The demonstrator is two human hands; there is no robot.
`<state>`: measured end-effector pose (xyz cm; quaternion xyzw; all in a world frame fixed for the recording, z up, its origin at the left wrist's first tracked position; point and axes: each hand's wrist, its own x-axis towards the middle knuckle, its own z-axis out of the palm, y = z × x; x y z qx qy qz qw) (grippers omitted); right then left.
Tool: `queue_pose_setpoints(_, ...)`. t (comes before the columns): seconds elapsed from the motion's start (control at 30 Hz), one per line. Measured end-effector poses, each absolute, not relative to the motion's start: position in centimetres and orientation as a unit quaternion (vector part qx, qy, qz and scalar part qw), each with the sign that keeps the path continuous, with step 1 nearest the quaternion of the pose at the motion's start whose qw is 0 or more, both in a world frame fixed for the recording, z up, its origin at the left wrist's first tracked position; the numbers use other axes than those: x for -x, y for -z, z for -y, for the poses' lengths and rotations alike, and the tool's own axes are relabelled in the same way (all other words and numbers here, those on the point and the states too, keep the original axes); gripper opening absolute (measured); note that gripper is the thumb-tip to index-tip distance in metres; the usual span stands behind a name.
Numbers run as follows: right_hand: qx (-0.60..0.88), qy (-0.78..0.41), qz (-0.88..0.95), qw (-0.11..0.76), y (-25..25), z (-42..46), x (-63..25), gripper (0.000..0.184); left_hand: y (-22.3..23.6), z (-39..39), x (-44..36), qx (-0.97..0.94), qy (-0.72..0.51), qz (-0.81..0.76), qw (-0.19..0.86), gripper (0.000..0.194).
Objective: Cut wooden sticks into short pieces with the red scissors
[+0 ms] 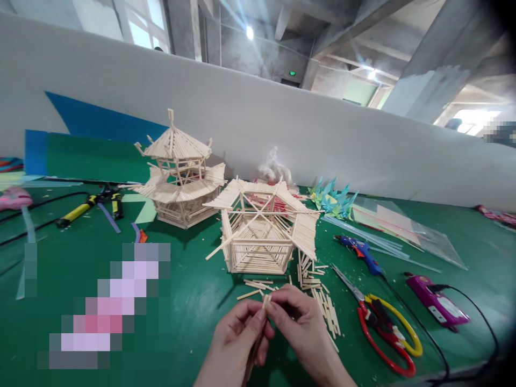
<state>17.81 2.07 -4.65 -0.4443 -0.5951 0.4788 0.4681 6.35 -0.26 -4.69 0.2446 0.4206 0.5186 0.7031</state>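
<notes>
My left hand (236, 336) and my right hand (300, 325) meet at the front middle, fingertips pinched together. Between them shows the pale end of a small wooden stick (266, 302); its lower part is hidden by my fingers. Just beyond my hands stands a partly roofed pavilion model (260, 250) built of thin sticks, with crossed sticks over its open top. Loose short sticks (328, 312) lie beside my right hand, and a few more (258, 284) lie in front of the model.
A two-tiered stick pagoda (177, 177) stands back left, near yellow-black pliers (86, 209). On the right lie red-and-yellow scissors (387, 328), a blue glue gun (363, 252), clear glue sticks (371, 236) and a purple corded device (437, 301). Teal folded paper (332, 196) sits by the white partition (322, 134).
</notes>
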Motion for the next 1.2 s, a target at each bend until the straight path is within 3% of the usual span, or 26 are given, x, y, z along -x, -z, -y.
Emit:
queue_pose_setpoints(0.27, 0.488, -0.488, 0.554, 0.465, 4.6, -2.2, -17.0, 0.019, 4.9, 0.0, -6.9, -0.233, -0.533, -0.424, 0.694, 0.013)
queue_pose_setpoints(0.53, 0.527, -0.435, 0.547, 0.484, 4.1, -3.9, -17.7, 0.022, 4.9, -0.2, -6.3, -0.191, -0.449, -0.432, 0.758, 0.021)
queue_pose_setpoints(1.2, 0.482, -0.489, 0.540, 0.487, 4.2, -4.2, -17.9, 0.017, 5.3, 0.3, -6.1, -0.143, -0.447, -0.383, 0.795, 0.016)
